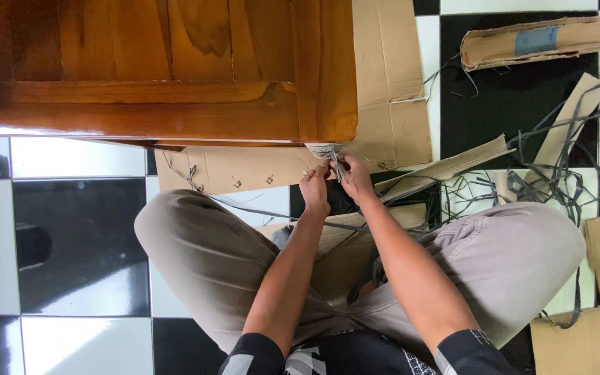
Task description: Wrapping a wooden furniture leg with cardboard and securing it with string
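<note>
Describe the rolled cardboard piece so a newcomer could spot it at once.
Start at the wooden furniture filling the top left, then look right across the checkered floor to the top right corner. There lies the rolled cardboard, folded over into a flattened tube. Unlike the flat cardboard sheets and grey straps nearby, it bears a blue-grey label.

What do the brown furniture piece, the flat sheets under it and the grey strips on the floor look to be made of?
Furniture piece: wood with a glossy varnish, judging by visible grain and reflections. Flat sheets: plain brown corrugated cardboard, matte, with creases and torn edges. Grey strips: probably plastic packing strap, thin, flat and curling; too small to be sure.
</note>
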